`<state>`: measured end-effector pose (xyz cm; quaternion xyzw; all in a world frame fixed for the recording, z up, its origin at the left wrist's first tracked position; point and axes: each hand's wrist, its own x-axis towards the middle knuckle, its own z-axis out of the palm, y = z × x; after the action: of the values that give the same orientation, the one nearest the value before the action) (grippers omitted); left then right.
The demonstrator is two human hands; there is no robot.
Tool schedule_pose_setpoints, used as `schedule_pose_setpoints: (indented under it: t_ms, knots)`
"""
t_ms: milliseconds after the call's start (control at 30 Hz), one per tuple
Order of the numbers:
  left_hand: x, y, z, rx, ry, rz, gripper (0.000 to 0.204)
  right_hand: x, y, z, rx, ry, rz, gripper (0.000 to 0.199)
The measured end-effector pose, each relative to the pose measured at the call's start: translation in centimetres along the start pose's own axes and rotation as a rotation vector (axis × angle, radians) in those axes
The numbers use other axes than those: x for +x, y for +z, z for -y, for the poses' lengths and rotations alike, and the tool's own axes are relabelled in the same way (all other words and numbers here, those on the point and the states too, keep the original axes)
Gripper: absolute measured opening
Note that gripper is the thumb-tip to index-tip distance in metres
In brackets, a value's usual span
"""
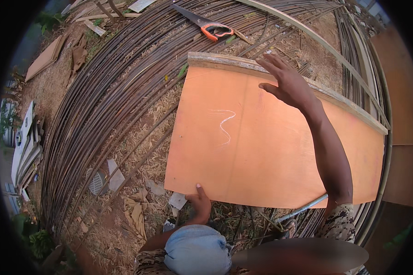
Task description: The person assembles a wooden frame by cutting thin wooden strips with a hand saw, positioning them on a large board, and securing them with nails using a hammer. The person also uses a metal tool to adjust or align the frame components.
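Observation:
An orange-brown plywood panel (261,156) lies in front of me, bearing a wavy white chalk mark. Along its far edge runs a wooden batten (344,103). My left hand (199,205) grips the panel's near edge by the left corner, its thumb on top and its other fingers hidden below. Over the batten, around the middle of the far edge, my right hand (287,85) is open with fingers stretched and apart. Whether it touches the wood I cannot tell.
Long rusty steel rods (96,119) spread over straw-strewn soil. Beyond the panel lies a handsaw (215,32) with an orange and black handle. A long timber strip (316,41) slants at the far right. Near my knees is a light blue pipe (303,207). Brown sheets (399,169) stand at right.

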<state>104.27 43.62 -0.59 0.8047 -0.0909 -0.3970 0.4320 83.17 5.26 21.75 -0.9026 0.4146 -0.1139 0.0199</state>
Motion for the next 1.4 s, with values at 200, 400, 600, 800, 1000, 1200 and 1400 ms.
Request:
schedule_pose_setpoints:
  t_ms: [200,400,600,800,1000,1200,1400]
  knots:
    - [0.6,-7.0,-4.0,0.305,-0.127,0.531,0.049,-21.5,-0.3,-3.5,0.044,0.36,0.065,0.057]
    - [10.0,-12.6,-13.7,0.831,-0.085,0.858,0.054,-42.4,7.0,3.2,-0.381,1.452,0.268,0.094]
    - [18.0,-6.7,-12.3,0.373,0.318,0.393,0.063,-49.5,12.7,7.1,0.341,1.699,-0.238,0.085]
    - [19.5,-6.0,-10.9,0.215,-0.05,0.74,0.081,-48.0,13.3,7.4,0.543,1.668,-0.748,0.061]
    - [17.6,-6.1,-10.8,0.309,0.038,0.585,0.085,-48.2,15.2,6.4,0.504,1.685,-0.939,0.053]
    - [12.3,-4.8,-10.5,0.402,0.245,0.517,0.069,-50.8,11.4,1.3,0.46,1.716,-0.874,0.043]
    - [10.7,-3.0,-15.8,0.405,0.262,0.594,0.059,-51.7,5.9,-6.8,0.651,1.661,-0.825,0.037]
